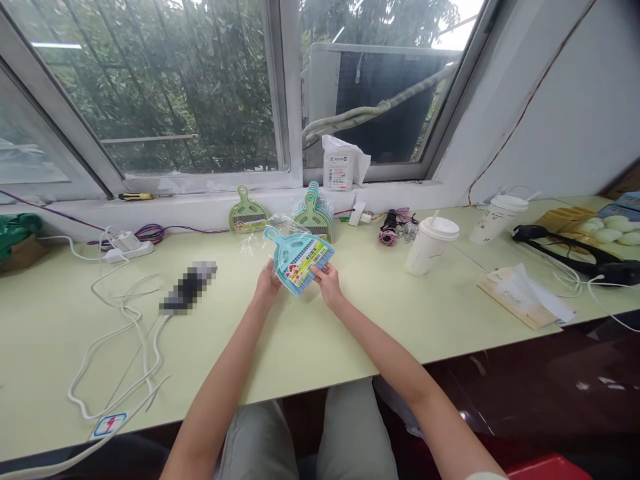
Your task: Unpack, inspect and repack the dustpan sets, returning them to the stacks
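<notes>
Between my two hands, tilted above the table, is a light-blue dustpan and brush set (295, 257) in clear plastic wrap, with a yellow and red label across it. My left hand (270, 280) grips its left edge, the fingers partly hidden behind it. At the lower right edge, my right hand (327, 281) is closed on it, thumb in front. Loose clear film sticks out near its handle. Behind it, a green dustpan set (248, 212) leans against the wall under the window. Beside that leans a stack of green and blue dustpan sets (313, 210).
White cables and a power strip (130, 251) lie left, near a pixelated dark object (187, 288). Lidded white cups (431, 243), a tissue pack (523, 297) and a black headset-like band (575, 250) are right. A box cutter (136, 197) and white package (341, 163) rest on the sill.
</notes>
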`<state>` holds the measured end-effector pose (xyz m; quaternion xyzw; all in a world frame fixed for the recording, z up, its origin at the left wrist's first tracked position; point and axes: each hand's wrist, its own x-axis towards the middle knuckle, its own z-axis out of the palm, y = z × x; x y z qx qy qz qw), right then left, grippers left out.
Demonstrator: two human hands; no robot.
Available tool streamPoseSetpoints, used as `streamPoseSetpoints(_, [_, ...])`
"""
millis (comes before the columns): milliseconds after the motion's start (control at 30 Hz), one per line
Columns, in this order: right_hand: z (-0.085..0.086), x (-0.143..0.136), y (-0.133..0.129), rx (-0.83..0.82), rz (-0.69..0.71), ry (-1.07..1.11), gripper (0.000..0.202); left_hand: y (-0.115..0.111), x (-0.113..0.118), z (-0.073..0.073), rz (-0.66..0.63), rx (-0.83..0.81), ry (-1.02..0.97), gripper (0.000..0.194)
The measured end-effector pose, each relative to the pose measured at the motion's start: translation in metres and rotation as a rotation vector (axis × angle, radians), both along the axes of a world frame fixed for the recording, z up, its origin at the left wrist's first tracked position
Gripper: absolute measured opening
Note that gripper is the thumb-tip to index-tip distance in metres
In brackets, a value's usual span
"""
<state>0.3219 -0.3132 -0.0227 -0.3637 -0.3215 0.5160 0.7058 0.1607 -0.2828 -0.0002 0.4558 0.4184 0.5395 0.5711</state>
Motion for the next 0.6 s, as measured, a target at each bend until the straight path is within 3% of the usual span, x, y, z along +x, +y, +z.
streamPoseSetpoints(67, [0.001,0.000,0.000,0.009,-0.009,-0.011,0.035,-0.002,0.009,-0.003,-0.171,-0.056,-0.117,0.055])
streamPoseSetpoints(233, [0.003,0.000,-0.001,-0.003,-0.102,-0.009,0.038,-0.013,0.023,-0.005,-0.250,-0.075,-0.176,0.056])
streamPoseSetpoints(400, [0.001,-0.005,-0.002,-0.012,-0.120,-0.007,0.037,-0.012,0.023,-0.015,-0.165,0.049,-0.095,0.068])
streamPoseSetpoints(600, [0.012,0.001,-0.003,-0.056,-0.015,0.055,0.036,-0.007,0.025,-0.027,-0.064,0.137,-0.067,0.060])
